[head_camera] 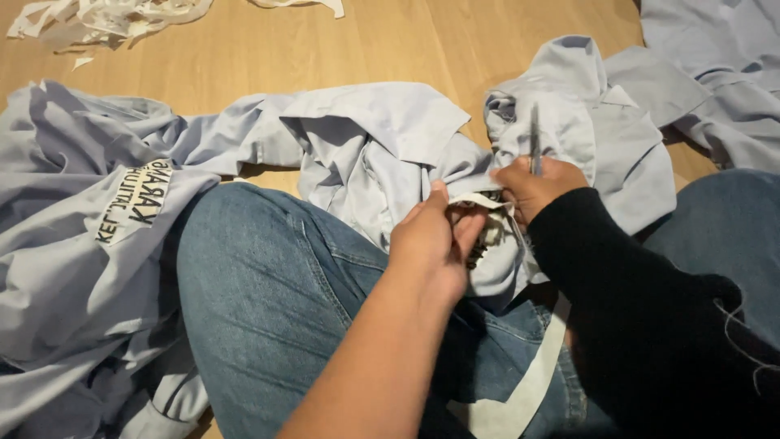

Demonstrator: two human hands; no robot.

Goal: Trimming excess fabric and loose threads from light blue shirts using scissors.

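Note:
A pale blue shirt (382, 138) lies crumpled over my lap and the wooden floor. My left hand (431, 240) pinches a white patch (481, 201) sewn on the shirt, thumb on top. My right hand (532, 187), in a black sleeve, is closed around a thin metal tool (535, 138) that sticks up from the fist, its lower tip at the patch's edge. A white strip (532, 378) hangs down from the patch area across my jeans.
Another pale blue garment with a printed white patch (134, 203) lies at the left. More blue shirts (715, 73) are piled at the upper right. White scraps (106, 20) are heaped on the floor at the top left. My knees in jeans (260, 301) fill the foreground.

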